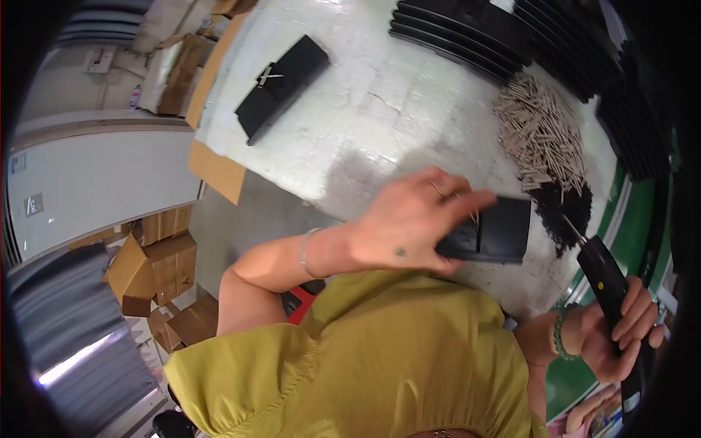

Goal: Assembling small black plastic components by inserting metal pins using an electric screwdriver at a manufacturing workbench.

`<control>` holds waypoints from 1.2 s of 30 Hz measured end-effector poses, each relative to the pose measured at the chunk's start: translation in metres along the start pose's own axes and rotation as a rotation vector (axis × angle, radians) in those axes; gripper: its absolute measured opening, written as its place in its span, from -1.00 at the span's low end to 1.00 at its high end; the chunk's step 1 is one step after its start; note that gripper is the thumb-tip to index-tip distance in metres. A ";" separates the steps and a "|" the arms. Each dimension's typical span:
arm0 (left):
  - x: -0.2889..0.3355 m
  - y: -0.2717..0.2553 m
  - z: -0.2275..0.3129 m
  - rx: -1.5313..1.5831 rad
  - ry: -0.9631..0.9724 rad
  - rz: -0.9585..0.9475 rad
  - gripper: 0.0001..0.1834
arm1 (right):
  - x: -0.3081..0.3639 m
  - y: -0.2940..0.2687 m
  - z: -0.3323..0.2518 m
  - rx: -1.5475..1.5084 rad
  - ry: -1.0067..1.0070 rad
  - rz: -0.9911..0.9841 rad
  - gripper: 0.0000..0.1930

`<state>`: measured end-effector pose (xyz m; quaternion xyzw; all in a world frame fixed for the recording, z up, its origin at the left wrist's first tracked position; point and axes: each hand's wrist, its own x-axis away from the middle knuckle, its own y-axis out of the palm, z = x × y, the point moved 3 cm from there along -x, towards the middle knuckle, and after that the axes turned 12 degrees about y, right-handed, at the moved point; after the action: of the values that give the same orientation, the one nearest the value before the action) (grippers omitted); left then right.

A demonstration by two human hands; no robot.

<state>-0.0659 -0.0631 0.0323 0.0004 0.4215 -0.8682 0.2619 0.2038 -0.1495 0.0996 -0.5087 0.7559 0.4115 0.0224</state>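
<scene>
My left hand [412, 219] is closed on a flat black plastic part [505, 228] near the table's front edge. A thin metal piece [475, 217] shows beside its fingers, partly hidden by them. My right hand [619, 337] is wrapped round a black electric screwdriver [603, 270]. The driver's bit points toward a heap of small black screws [566, 213], and I cannot tell whether it touches them. Behind the screws lies a larger heap of slim metal pins [542, 130]. A similar black part [283, 89] with a metal piece on it rests at the far left.
Stacked black plastic parts [467, 33] stand along the table's back, with more [635, 124] at the right. The table has a pale, worn covering [380, 102]. Cardboard boxes [168, 266] sit on the floor at the left. Part of another person [588, 412] shows at the lower right.
</scene>
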 end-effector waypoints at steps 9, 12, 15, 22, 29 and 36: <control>0.109 -0.167 -0.127 -0.631 -0.469 0.559 -0.39 | -0.007 -0.033 -0.001 -0.001 0.058 0.034 -0.74; 0.113 -0.161 -0.137 -0.514 -0.478 0.482 -0.24 | -0.004 -0.027 0.003 0.030 0.057 0.014 -0.74; 0.099 -0.160 -0.130 -0.609 -0.439 0.346 -0.10 | -0.004 -0.017 0.007 0.119 0.025 0.031 -0.75; 0.021 -0.173 -0.118 -0.480 -0.231 0.194 -0.39 | -0.005 0.006 0.012 0.220 0.050 -0.070 -0.76; -0.131 -0.131 -0.152 -0.506 0.433 0.159 -0.25 | 0.001 0.015 -0.002 0.272 -0.010 -0.050 -0.74; -0.154 -0.156 -0.126 -0.420 0.084 -0.129 -0.29 | 0.001 0.004 -0.013 0.282 0.015 -0.049 -0.74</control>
<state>-0.0317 0.1790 0.0993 -0.0450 0.6029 -0.7755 0.1822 0.2056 -0.1583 0.1101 -0.5220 0.7935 0.2969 0.0982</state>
